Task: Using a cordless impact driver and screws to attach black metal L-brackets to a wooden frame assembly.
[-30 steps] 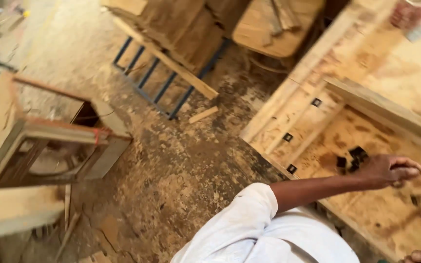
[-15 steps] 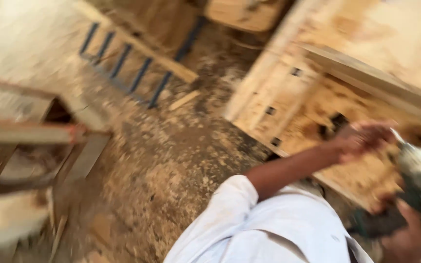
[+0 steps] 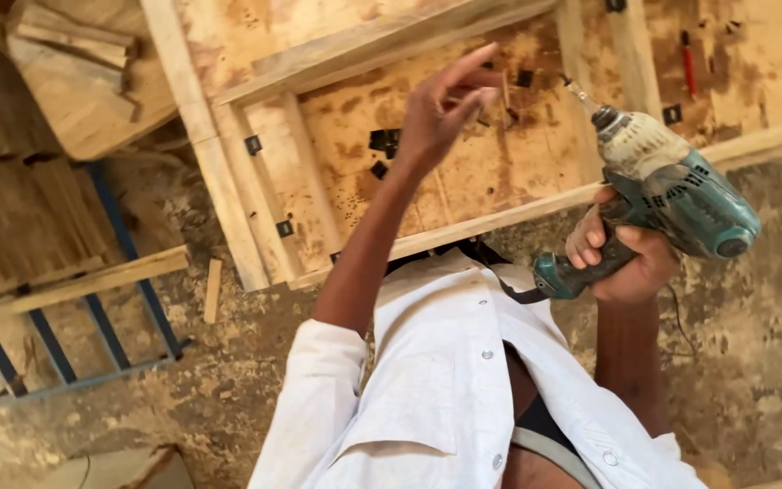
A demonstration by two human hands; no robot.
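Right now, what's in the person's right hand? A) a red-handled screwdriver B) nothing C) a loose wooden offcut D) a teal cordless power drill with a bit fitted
D: the right hand is wrapped around the grip of the teal cordless power drill, whose bit points at the pale wooden frame panel, while the left hand is raised above the panel with nothing in it.

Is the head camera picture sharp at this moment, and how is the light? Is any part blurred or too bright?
In the head view the teal power drill in the right hand and the white shirt are sharp; the raised left hand is slightly soft at the fingertips. The light is even and warm, without hard shadows or glare; the wooden frame looks slightly washed out.
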